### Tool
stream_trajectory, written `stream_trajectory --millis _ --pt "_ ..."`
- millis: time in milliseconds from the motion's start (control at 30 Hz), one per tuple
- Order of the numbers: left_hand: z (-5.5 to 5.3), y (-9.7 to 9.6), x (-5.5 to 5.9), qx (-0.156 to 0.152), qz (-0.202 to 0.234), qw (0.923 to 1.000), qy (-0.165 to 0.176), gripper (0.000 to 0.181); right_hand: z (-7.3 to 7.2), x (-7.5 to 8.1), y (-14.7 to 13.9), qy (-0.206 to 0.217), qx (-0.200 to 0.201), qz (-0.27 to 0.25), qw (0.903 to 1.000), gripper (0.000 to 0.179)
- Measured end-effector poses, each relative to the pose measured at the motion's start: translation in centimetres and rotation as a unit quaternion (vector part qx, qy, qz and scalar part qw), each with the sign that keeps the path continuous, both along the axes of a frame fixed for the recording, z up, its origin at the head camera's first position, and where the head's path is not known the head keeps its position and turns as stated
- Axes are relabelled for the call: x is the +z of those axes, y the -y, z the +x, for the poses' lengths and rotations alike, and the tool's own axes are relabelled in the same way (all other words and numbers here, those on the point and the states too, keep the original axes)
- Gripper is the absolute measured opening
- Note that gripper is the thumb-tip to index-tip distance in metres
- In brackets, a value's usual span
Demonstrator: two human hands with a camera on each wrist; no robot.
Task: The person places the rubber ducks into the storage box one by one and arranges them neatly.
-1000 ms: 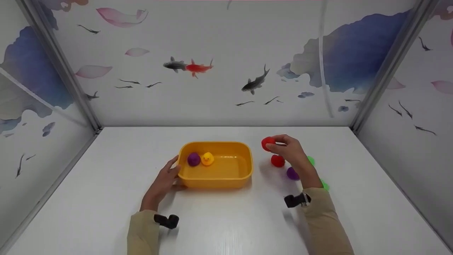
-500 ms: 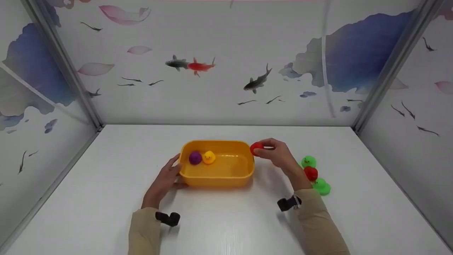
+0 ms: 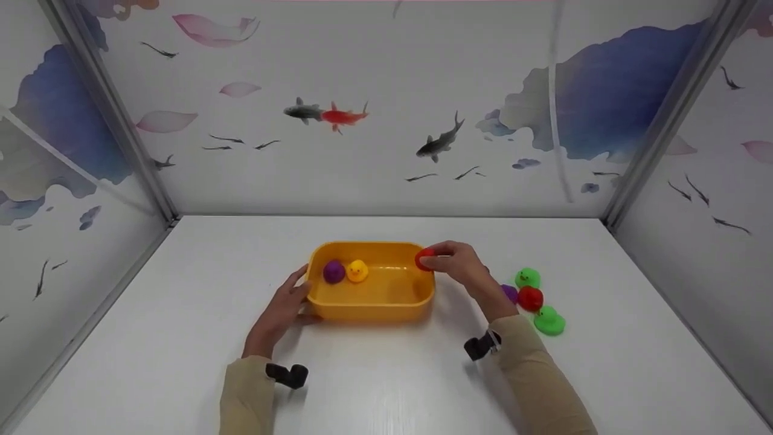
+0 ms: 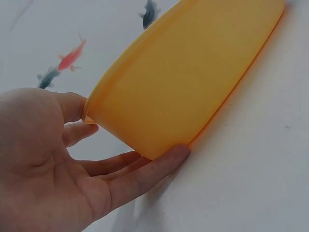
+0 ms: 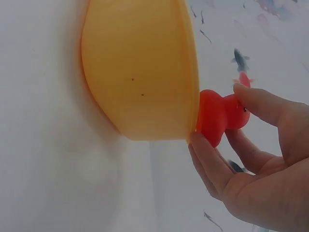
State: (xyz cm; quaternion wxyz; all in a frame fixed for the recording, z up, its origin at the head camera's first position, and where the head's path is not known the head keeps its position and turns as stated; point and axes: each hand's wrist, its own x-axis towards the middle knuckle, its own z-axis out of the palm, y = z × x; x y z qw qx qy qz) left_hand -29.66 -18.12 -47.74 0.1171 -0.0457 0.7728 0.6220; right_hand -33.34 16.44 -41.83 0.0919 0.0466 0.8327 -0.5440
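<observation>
In the head view my left hand (image 3: 279,308) holds the left end of a yellow plastic tub (image 3: 371,312). The left wrist view shows the thumb at the tub's rim and fingers along its outer wall (image 4: 174,72). A red rubber duck (image 5: 215,116) is pinched between the thumb and fingers of my right hand (image 3: 462,266), right at the tub's right rim; fingertips come up against that rim in the right wrist view. Inside the tub, on the left, sit a purple toy (image 3: 334,272) and a yellow rubber duck (image 3: 357,271).
Right of the right forearm, a cluster lies on the white table (image 3: 386,374): a red toy (image 3: 530,298), a purple toy (image 3: 509,293) partly behind the arm, and two green ducks, one far (image 3: 528,278), one near (image 3: 549,321). Printed panels (image 3: 386,169) enclose the back and sides.
My right hand has carried the red duck leftward from beside the other toys to the tub's right rim. The left hand stays on the tub's left end.
</observation>
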Motion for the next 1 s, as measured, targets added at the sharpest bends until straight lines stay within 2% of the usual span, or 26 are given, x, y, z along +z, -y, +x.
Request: stream_trajectory --millis 100,367,700,1000 --pt "-0.1 0.0 0.0 0.000 -0.001 1.0000 0.000 0.057 -0.2 0.5 0.6 0.001 0.001 0.000 1.0000 0.043" --pt "0.1 0.0 0.2 -0.003 0.012 0.9999 -0.002 0.057 -0.7 1.5 2.7 0.001 0.034 -0.018 0.9992 0.044" --pt "0.1 0.0 0.3 -0.004 0.017 0.9998 -0.004 0.057 -1.5 0.8 5.7 0.038 0.027 -0.034 0.9983 0.043" --pt "0.1 0.0 -0.1 -0.004 0.003 1.0000 -0.005 0.057 -2.4 0.0 8.2 0.051 0.000 0.003 0.9987 0.042"
